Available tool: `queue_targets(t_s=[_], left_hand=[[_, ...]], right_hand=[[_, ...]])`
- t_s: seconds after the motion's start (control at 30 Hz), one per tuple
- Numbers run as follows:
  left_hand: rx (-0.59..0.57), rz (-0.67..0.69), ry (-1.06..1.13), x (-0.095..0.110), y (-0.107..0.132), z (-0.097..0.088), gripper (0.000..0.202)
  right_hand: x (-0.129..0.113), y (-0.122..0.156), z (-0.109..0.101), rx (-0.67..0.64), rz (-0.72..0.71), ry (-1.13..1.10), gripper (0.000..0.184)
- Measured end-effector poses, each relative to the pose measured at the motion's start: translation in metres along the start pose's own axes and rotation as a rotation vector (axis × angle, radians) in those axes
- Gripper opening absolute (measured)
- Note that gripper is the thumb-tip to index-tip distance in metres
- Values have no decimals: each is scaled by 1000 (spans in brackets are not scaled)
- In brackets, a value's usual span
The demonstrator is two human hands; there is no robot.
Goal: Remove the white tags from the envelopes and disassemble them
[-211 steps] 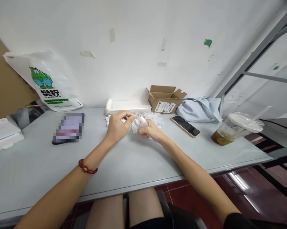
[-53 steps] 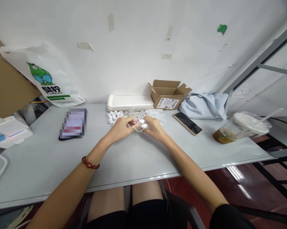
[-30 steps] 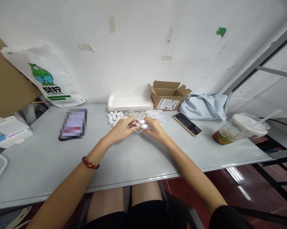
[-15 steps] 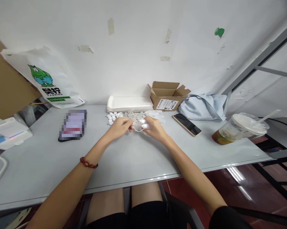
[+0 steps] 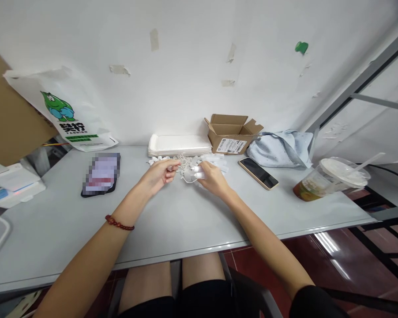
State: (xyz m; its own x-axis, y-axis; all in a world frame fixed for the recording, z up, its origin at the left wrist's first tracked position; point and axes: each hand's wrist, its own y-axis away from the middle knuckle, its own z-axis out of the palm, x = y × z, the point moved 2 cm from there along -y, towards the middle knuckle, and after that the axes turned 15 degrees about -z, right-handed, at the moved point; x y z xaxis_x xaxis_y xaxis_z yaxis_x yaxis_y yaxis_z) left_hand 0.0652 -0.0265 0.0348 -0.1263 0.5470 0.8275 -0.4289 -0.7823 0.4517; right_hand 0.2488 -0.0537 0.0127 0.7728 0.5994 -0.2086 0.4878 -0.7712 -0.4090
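Observation:
My right hand [image 5: 214,179] grips two small white tubes [image 5: 197,172] side by side, their ends pointing left. From them a thin white cord [image 5: 186,179] loops to the left. My left hand [image 5: 159,176] is just left of the loop, apart from it, with its fingers curled in and its thumb along the top. Whatever lies between those fingers, if anything, is too small to make out. Behind the hands sits a tangle of white cords [image 5: 185,162], with small white pieces [image 5: 157,159] at its left and clear-white plastic pieces [image 5: 220,161] at its right, partly hidden.
A stack of white trays [image 5: 181,143] and an open cardboard box [image 5: 230,134] stand against the wall. Rightward are a phone [image 5: 258,172], a pale blue cloth [image 5: 281,148] and a drink cup [image 5: 324,181]. Another phone [image 5: 101,174] and a white bag [image 5: 71,112] are leftward.
My left hand has moved left, away from the tubes, and turned so its curled fingers show. The cord loop now hangs free of it. My right hand stays nearly in place.

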Motion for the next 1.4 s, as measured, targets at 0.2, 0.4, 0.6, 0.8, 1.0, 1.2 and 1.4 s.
queue_targets(t_s=[0.2,0.4,0.6,0.8,1.0,1.2,1.4], left_hand=[[25,78,-390,-9,3,10,31],[183,241,-668,-11,5,18,33],[198,319,-713,-4,8,15,26],[167,364,-751,-4,8,13,28],[184,404,-800,-6,10,16,30],[182,401,-762,-10,8,18,31],[249,264,-650,-14,4,17,39]], right_hand=[[-7,-1,-1,-122,21,157,21],[-13,-1,-2,-173,-29,234,22],[-17,-1,-4,-130,-18,133,20],[-15,0,-2,-149,-5,107,15],[-13,0,-2,-185,10,173,15],[-13,1,-3,-213,15,230,17],[-16,1,-1,-217,-21,302,18]])
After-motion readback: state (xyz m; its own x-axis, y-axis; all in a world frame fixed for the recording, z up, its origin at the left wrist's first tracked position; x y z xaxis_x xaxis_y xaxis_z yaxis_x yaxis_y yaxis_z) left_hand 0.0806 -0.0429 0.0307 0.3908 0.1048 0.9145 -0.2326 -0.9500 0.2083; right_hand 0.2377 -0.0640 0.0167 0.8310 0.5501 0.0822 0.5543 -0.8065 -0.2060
